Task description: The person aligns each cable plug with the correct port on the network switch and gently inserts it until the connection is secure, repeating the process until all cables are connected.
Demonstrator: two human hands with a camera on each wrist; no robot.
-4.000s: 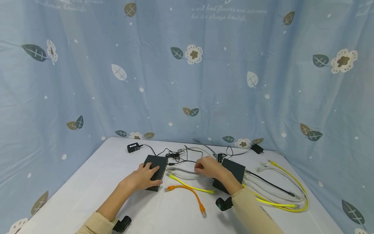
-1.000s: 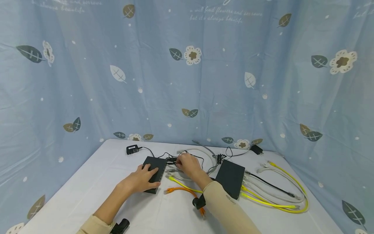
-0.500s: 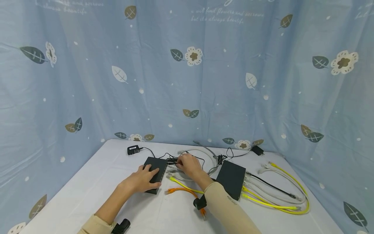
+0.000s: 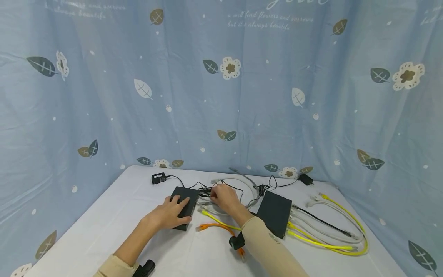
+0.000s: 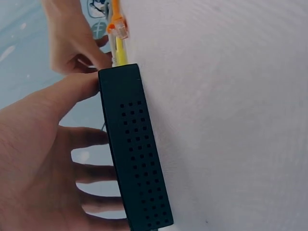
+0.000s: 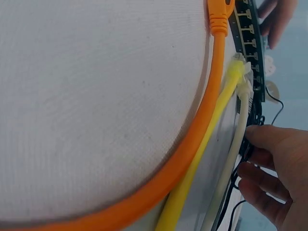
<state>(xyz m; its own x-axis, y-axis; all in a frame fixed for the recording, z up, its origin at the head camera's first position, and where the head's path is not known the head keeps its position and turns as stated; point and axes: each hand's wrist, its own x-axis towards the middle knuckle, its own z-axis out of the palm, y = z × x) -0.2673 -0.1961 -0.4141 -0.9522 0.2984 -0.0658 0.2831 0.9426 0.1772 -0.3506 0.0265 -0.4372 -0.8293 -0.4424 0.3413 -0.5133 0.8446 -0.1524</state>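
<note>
My left hand (image 4: 166, 213) rests on a black network switch (image 4: 191, 206), its fingers spread over the top and the thumb at the port-side edge. In the left wrist view the vented side of the switch (image 5: 137, 149) faces the camera. Just right of the ports, my right hand (image 4: 225, 197) pinches a black power cable (image 4: 205, 195) near its plug end. The right wrist view shows the thumb and fingers curled at the dark cable; whether the plug tip sits in the switch is hidden. Below the hand lie a yellow network cable (image 4: 214, 219) and an orange one (image 4: 212, 225).
A second black switch (image 4: 274, 213) stands at the right, with black, white and yellow cables (image 4: 323, 242) running from its ports. Power adapters (image 4: 159, 177) lie at the back left and back right. Grey cables (image 4: 247, 184) curve behind my right hand.
My right hand moved left from beside the second switch to the first switch's port side, bringing the black cable's end. In the last second it stays there; the left hand holds its place.
</note>
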